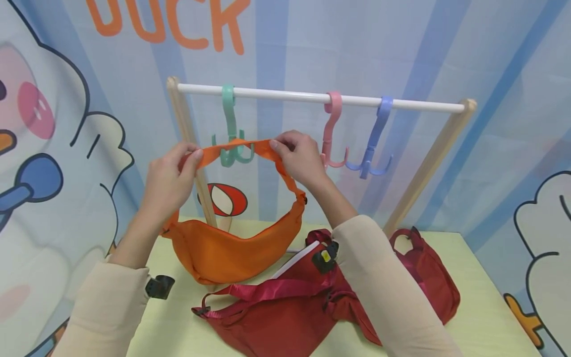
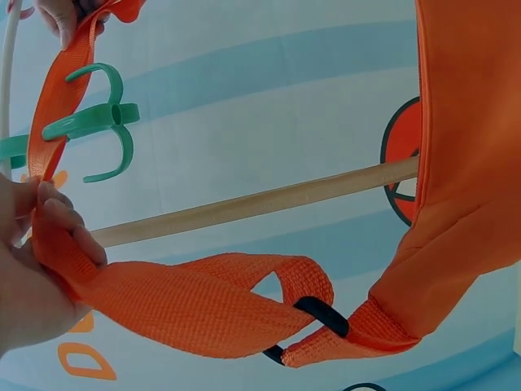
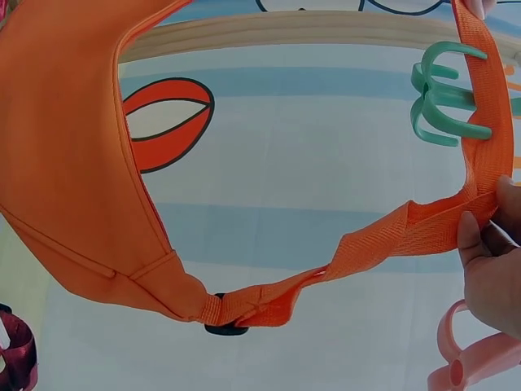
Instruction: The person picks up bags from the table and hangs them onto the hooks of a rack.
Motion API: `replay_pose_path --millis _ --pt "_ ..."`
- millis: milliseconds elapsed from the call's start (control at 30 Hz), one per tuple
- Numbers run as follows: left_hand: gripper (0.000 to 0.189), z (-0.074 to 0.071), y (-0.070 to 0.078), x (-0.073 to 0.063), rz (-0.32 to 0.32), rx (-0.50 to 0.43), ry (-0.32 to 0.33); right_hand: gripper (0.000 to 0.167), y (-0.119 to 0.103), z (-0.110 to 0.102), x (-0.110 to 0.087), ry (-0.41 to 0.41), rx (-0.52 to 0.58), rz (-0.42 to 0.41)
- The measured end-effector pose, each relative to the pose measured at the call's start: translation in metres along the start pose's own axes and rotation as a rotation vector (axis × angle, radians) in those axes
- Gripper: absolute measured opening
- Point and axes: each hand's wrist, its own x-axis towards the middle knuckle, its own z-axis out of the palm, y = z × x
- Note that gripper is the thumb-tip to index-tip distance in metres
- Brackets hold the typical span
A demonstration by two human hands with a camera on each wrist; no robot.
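Note:
An orange waist bag (image 1: 236,250) hangs by its strap (image 1: 263,145) from both hands, its pouch sagging below. My left hand (image 1: 169,173) pinches the strap left of the green hook (image 1: 229,114), and my right hand (image 1: 300,156) pinches it on the right. Between the two hands, the strap runs level across the hook, with front prongs showing before it in the head view. Green prong tips (image 3: 468,130) overlap the webbing in the right wrist view. A black buckle (image 2: 321,316) joins strap and pouch in the left wrist view.
A white rod (image 1: 285,95) on wooden posts (image 1: 430,166) carries the green hook, a pink hook (image 1: 332,124) and a blue hook (image 1: 376,131). Below, a dark red waist bag (image 1: 276,317) and another red bag (image 1: 439,282) lie on the pale yellow table (image 1: 486,302). A printed curtain stands behind.

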Motion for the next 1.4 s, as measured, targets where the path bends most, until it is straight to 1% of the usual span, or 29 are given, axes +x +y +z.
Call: replay_pose_path --millis 300,500,767,1033,1167,1400 --pt "0.026 0.0011 0.0036 0.0020 0.012 0.014 0.033 0.019 -0.0014 0.0005 0.0014 0.022 0.008 0.003" --pt "0.028 -0.0004 0.0043 0.0029 0.013 0.005 0.029 0.018 -0.0008 0.0015 0.0016 0.033 0.019 -0.003" --pt "0.029 -0.0018 0.0027 0.0045 0.000 0.019 0.043 0.020 0.0013 0.0040 0.0018 0.064 0.076 -0.033" --pt "0.025 -0.0015 0.0052 0.0037 0.029 0.017 0.101 0.016 0.0017 0.0049 -0.0002 0.092 0.096 -0.079" --pt "0.022 -0.0015 0.0053 0.0039 0.047 0.013 0.123 0.013 0.0014 0.0053 -0.0006 0.102 0.099 -0.084" --pt "0.021 -0.0011 0.0052 0.0018 0.037 0.015 0.112 0.012 0.0011 0.0046 -0.0020 0.094 0.095 -0.076"
